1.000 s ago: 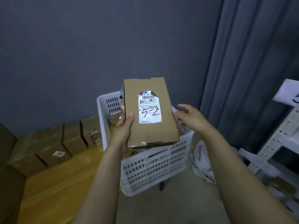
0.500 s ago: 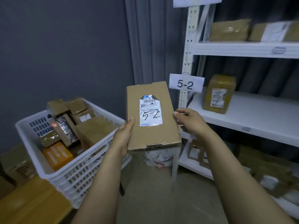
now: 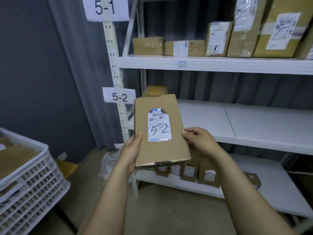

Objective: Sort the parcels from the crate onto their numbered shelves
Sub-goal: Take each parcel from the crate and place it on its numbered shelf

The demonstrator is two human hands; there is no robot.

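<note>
A flat brown cardboard parcel (image 3: 160, 133) with a white label handwritten "5-2" is held up in front of the white shelving. My left hand (image 3: 131, 150) grips its left edge, thumb on the top face. My right hand (image 3: 199, 140) holds its right edge with curled fingers. A "5-2" sign (image 3: 119, 97) hangs on the rack post just left of the parcel, beside the middle shelf (image 3: 254, 126). A "5-1" sign (image 3: 105, 8) marks the upper shelf (image 3: 211, 64). The white crate (image 3: 32, 180) with parcels sits at lower left.
Several parcels marked 5-1 stand on the upper shelf. One yellowish parcel (image 3: 156, 90) sits at the middle shelf's left end, behind the held parcel. Small boxes (image 3: 199, 172) line the bottom shelf. A grey curtain and wall lie left of the rack.
The view has swung right from the crate to the shelving and closer to it. The parcel stays in both hands and now sits in front of the 5-2 shelf.
</note>
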